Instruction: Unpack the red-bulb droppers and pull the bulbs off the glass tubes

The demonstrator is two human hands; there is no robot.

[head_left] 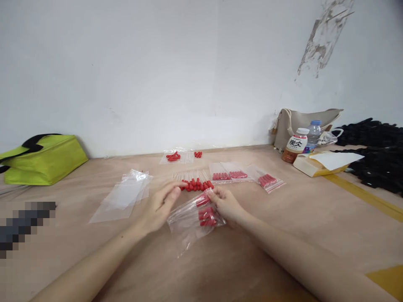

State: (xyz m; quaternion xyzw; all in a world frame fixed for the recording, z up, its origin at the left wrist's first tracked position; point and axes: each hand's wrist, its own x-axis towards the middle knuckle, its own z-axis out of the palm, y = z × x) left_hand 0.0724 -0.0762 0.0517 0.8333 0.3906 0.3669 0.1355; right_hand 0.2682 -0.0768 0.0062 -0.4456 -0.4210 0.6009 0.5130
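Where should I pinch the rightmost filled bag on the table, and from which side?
Probably by its near edge, the flat margin with the red line, coming from the near right. The rightmost filled bag lies flat and askew, that edge facing near right; its red pieces sit behind, so they need not be squeezed.

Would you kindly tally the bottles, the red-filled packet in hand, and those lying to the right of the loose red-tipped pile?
Bottles: 2
Packet in hand: 1
Packets right of the pile: 3
Total: 6
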